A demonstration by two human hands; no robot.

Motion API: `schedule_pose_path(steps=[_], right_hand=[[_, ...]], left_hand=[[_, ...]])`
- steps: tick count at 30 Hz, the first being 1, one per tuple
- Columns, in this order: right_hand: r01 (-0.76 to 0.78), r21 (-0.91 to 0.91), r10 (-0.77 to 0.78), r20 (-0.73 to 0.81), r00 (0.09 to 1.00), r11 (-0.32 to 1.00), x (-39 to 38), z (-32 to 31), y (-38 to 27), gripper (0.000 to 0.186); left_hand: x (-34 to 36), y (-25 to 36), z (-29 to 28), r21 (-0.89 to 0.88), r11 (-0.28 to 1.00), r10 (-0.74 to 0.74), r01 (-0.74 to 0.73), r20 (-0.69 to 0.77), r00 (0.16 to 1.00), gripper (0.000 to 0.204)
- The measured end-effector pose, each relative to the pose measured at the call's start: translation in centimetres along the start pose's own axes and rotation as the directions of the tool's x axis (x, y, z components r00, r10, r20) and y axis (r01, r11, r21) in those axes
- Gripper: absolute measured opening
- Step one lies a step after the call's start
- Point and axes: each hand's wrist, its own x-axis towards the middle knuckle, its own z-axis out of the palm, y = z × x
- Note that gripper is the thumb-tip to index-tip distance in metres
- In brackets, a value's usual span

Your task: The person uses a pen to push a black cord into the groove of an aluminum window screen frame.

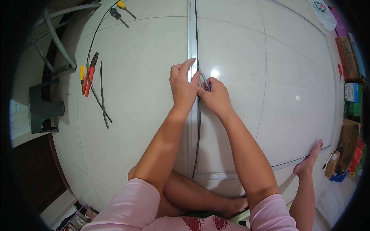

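A long silver metal frame bar (192,133) runs away from me along the floor, with a thin black rubber strip (199,127) lying along its right side. My left hand (182,82) rests on the bar, index finger stretched forward and thumb against the strip; its fingers are apart. Just right of the strip, my right hand (216,94) is closed around a slim tool with a clear shaft-like handle (205,79). The tool leans toward the strip near my left thumb. Its working end is too small to make out.
Pliers with red handles (89,75), a yellow-handled tool (82,75), loose black strip pieces (103,100) and two screwdrivers (122,5) lie on the left. A dark green stool (42,106) stands farther left. Cardboard boxes (347,57) line the right; my bare foot (307,161) rests near the frame's corner.
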Motion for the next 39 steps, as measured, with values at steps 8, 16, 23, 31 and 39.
schedule_pose_path(steps=[8, 16, 23, 31, 39], right_hand=[[0.114, -0.211, -0.141, -0.12, 0.983, 0.971, 0.9, -1.3, -1.5, 0.026], [0.274, -0.353, -0.33, -0.107, 0.938, 0.895, 1.7, -1.2, -0.5, 0.046], [0.285, -0.384, -0.349, -0.107, 0.931, 0.878, 1.7, -0.9, -0.5, 0.046], [0.262, -0.494, -0.358, -0.109, 0.927, 0.829, 1.5, -0.4, -0.7, 0.045], [0.245, -0.758, -0.472, -0.092, 0.877, 0.604, 1.5, 0.8, -0.2, 0.049]], left_hand=[[-0.4, -0.3, 0.7, -0.066, 0.997, -0.031, 0.027, -0.051, 0.998, 0.028], [-0.8, -1.4, 1.3, 0.009, 0.994, 0.107, -0.107, -0.181, 0.978, 0.023], [-0.9, -1.3, 1.3, 0.056, 0.992, 0.124, -0.114, -0.227, 0.966, 0.016], [-1.0, -1.4, 1.4, 0.067, 0.989, 0.142, -0.129, -0.246, 0.959, 0.014], [-1.1, -1.0, 1.5, 0.077, 0.992, 0.114, -0.099, -0.226, 0.967, 0.013]])
